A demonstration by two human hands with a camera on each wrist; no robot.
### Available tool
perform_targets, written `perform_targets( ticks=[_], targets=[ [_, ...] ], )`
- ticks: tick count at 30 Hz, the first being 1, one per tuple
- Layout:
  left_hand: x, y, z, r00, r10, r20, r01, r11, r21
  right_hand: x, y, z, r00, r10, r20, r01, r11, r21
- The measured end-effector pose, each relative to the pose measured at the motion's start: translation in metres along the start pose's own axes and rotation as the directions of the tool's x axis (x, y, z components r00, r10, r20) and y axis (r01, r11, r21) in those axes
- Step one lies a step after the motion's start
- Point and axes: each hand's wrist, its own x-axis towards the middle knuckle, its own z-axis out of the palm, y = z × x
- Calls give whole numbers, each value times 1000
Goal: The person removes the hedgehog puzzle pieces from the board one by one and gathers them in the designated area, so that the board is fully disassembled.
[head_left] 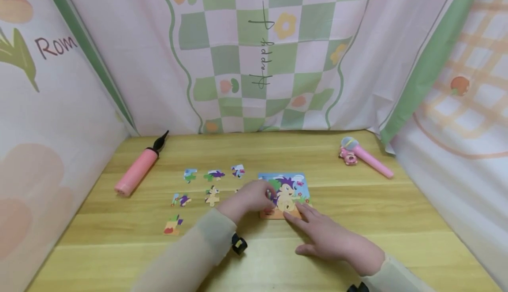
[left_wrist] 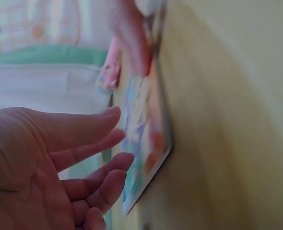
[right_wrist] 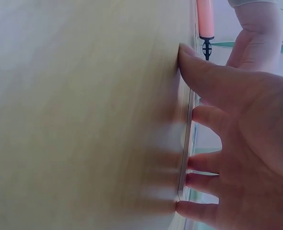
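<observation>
A cartoon hedgehog fills the jigsaw puzzle board (head_left: 285, 190) lying flat on the table. Over the board's left side hovers my left hand (head_left: 251, 198), its fingers loosely bent. The left wrist view shows no piece between that thumb and the fingers (left_wrist: 105, 184). My right hand (head_left: 329, 237) rests on the lower right of the board with fairly straight fingertips, as the right wrist view also shows along the board's edge (right_wrist: 183, 167). Loose puzzle pieces lie left of the board, among them a cream one (head_left: 212, 197) and a purple-and-green one (head_left: 214, 175). My left hand partly hides another.
A pink hand pump (head_left: 138, 170) with a black nozzle lies at the back left of the wooden table (head_left: 357, 195). At the back right is a pink toy microphone (head_left: 371, 159) with a small bear figure. Printed curtains (head_left: 317, 84) stand behind the table and at both sides.
</observation>
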Motion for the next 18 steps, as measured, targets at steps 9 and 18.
perform_targets(
  ticks=[9,18],
  targets=[
    [10,9,19,999,22,-25,-19,992,125,-1,-1,-1,1000,-3,-13,3,1000,0],
    [14,12,24,999,11,-47,-1,978,210,-3,8,-1,999,-37,-31,39,997,70]
  ],
)
